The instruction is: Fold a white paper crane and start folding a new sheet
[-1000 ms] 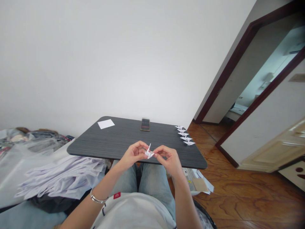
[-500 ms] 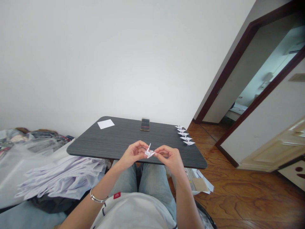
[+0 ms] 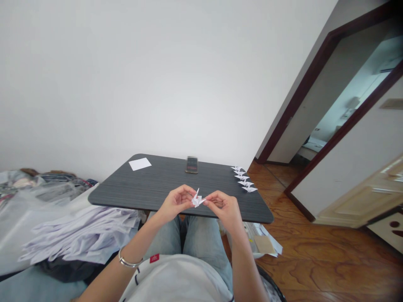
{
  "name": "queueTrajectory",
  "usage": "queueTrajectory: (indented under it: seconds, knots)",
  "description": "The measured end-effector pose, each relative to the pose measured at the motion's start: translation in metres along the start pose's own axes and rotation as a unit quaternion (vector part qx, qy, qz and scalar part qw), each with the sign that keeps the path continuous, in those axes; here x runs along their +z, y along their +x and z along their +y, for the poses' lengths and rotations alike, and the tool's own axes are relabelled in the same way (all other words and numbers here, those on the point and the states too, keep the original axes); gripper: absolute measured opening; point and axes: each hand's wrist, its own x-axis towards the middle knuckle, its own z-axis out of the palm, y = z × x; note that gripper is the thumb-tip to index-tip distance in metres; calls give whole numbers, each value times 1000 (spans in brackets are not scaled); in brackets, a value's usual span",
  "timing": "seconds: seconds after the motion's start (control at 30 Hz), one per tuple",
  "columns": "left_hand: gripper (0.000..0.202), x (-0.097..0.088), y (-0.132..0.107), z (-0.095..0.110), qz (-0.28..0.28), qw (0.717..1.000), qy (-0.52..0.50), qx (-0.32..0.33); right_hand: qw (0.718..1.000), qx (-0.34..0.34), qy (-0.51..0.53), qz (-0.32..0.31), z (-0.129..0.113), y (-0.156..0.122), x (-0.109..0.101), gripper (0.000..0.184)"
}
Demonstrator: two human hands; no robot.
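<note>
A small white paper crane [image 3: 197, 201] is held between my two hands, above the near edge of the dark table [image 3: 151, 184]. On its left side, my left hand [image 3: 176, 203] pinches it with thumb and fingers. My right hand [image 3: 224, 206] grips the pointed tip on the other side between thumb and forefinger. One point of the folded paper sticks up between the hands. Along the table's right edge stands a row of several finished white paper cranes [image 3: 244, 178].
A white sheet of paper [image 3: 140, 164] lies at the table's back left. A phone [image 3: 192, 164] leans upright near the wall. White folded cloth [image 3: 85, 233] is heaped left of my legs, and a bin of papers [image 3: 262, 243] stands at the lower right.
Both hands stay almost in place. The crane is turned slightly and its right part looks more spread; its upright point stands a little higher.
</note>
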Motion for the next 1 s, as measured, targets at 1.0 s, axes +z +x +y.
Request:
queueTrajectory:
  seconds: [1.0]
  knots:
    - [19,5,-1,3,48,991,81,97,976,-94,-14,194,8,-12,33,8]
